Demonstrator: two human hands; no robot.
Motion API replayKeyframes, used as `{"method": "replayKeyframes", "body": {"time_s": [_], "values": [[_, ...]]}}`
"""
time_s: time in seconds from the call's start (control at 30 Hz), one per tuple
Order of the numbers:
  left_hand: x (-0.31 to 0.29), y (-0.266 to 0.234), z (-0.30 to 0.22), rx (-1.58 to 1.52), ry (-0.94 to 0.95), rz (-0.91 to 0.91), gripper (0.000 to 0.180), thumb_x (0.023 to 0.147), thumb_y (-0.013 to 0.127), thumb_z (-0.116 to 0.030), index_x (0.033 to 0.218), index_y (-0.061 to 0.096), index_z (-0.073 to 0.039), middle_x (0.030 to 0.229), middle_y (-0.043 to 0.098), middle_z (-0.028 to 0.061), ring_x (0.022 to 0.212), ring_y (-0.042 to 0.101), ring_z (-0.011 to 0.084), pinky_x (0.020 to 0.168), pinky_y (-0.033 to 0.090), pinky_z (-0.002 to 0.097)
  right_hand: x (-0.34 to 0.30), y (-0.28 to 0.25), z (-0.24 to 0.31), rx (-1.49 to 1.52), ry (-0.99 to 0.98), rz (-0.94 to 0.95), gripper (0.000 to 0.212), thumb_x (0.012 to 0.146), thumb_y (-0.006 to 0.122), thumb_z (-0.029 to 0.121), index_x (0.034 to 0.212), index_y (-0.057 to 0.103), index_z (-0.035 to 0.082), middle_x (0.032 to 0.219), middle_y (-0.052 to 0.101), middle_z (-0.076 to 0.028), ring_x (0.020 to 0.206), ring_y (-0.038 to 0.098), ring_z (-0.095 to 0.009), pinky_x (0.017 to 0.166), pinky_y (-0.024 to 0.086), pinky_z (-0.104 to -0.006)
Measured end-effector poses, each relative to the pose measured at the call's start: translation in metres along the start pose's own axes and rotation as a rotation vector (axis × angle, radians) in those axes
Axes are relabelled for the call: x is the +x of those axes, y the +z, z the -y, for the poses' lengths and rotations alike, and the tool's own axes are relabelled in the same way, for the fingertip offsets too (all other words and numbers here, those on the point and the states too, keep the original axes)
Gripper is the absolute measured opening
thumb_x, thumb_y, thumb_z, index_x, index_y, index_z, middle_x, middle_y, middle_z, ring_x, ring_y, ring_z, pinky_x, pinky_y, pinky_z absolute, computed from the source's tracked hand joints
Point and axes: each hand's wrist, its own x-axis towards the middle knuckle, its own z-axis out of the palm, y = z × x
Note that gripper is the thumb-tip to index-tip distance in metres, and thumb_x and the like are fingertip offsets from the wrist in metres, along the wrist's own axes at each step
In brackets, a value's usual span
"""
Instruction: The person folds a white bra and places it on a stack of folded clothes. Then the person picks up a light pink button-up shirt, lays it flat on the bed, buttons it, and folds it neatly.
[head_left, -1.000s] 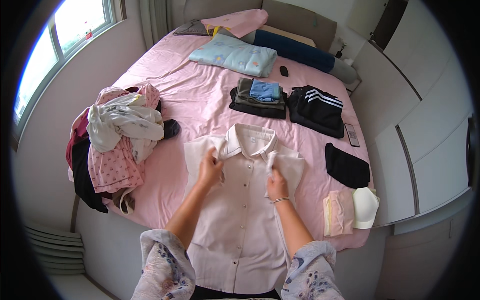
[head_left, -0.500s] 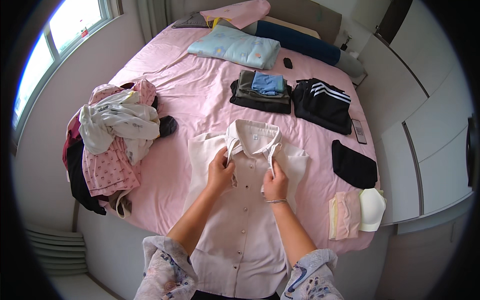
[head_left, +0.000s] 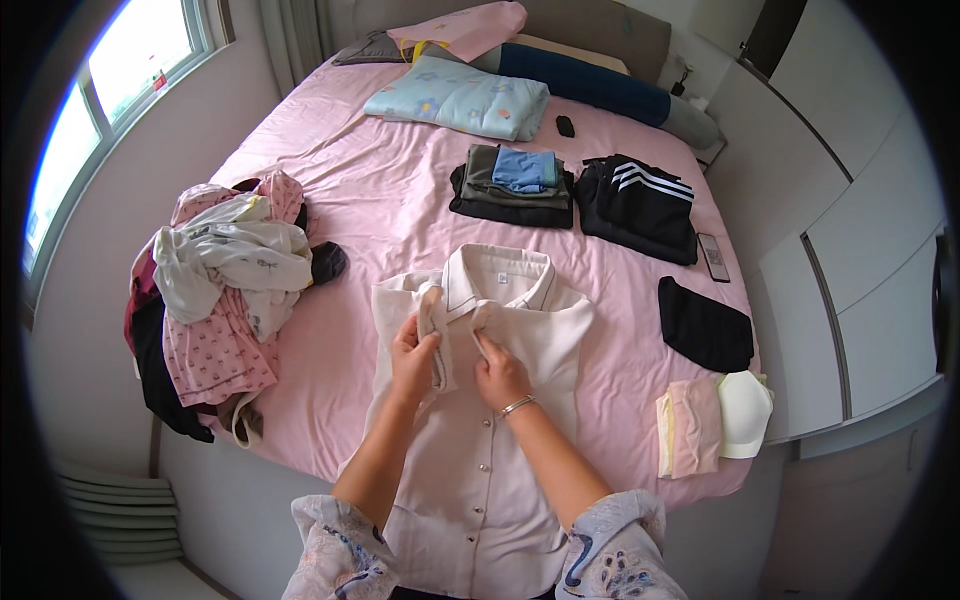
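Note:
A cream button-up blouse (head_left: 440,500) lies front up on the bed, its collar (head_left: 500,262) at the far end and its lower part hanging over the near edge. My left hand (head_left: 412,365) is closed on one sleeve (head_left: 433,315), which is folded in over the chest beside the collar. Just right of it, my right hand (head_left: 502,376) grips the other sleeve (head_left: 490,320), also folded inward near the button line. The two hands are close together but apart. My fingers partly hide both sleeve ends.
A loose heap of clothes (head_left: 230,260) lies on the left of the pink-sheeted bed (head_left: 330,420). Folded dark clothes (head_left: 512,205), striped black clothing (head_left: 630,225), a phone (head_left: 713,257), a black folded garment (head_left: 705,325) and a pale bra (head_left: 745,415) lie right. A blue quilt (head_left: 460,95) lies beyond.
My right hand has moved left, bringing its sleeve across the chest toward the middle. My left hand has shifted slightly left and nearer to me, still gripping its sleeve.

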Motion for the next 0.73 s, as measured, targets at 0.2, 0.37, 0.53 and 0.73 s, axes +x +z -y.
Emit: {"method": "replayKeyframes", "body": {"time_s": [0.2, 0.37, 0.53, 0.73], "values": [[-0.004, -0.018, -0.020, -0.004, -0.023, -0.051, 0.026, 0.077, 0.051, -0.001, 0.103, 0.055, -0.001, 0.085, 0.060, 0.0028, 0.070, 0.056, 0.0090, 0.065, 0.046, 0.0221, 0.003, 0.023, 0.000, -0.078, 0.085, 0.032, 0.040, 0.075, 0.046, 0.007, 0.114, 0.052, 0.005, 0.097, 0.060, -0.018, 0.083, 0.058, -0.034, 0.072, 0.048, -0.0415], [-0.002, -0.056, -0.026, -0.058, 0.027, -0.194, 0.021, 0.077, 0.050, 0.000, 0.097, 0.056, -0.001, 0.084, 0.060, 0.0050, 0.068, 0.057, 0.0113, 0.062, 0.049, 0.0257, 0.013, 0.014, 0.027, -0.038, 0.029, -0.087, 0.042, 0.076, 0.048, 0.008, 0.118, 0.048, 0.007, 0.092, 0.059, -0.018, 0.078, 0.059, -0.034, 0.066, 0.049, -0.0427], [0.000, -0.086, -0.021, -0.110, -0.030, -0.259, 0.023, 0.078, 0.048, 0.000, 0.099, 0.055, 0.000, 0.083, 0.061, 0.0073, 0.067, 0.060, 0.0151, 0.062, 0.053, 0.0287, 0.013, 0.045, 0.030, -0.144, 0.118, 0.152, 0.041, 0.077, 0.048, 0.010, 0.118, 0.048, 0.008, 0.094, 0.059, -0.018, 0.086, 0.058, -0.034, 0.072, 0.048, -0.0424], [-0.005, -0.103, 0.003, -0.039, -0.121, -0.168, 0.027, 0.078, 0.054, -0.004, 0.105, 0.054, 0.000, 0.091, 0.061, 0.0084, 0.075, 0.060, 0.0159, 0.068, 0.052, 0.0291, 0.012, 0.064, 0.000, 0.003, 0.022, 0.028, 0.050, 0.076, 0.052, 0.009, 0.124, 0.041, 0.009, 0.105, 0.057, -0.020, 0.095, 0.056, -0.035, 0.082, 0.045, -0.0429]]}}
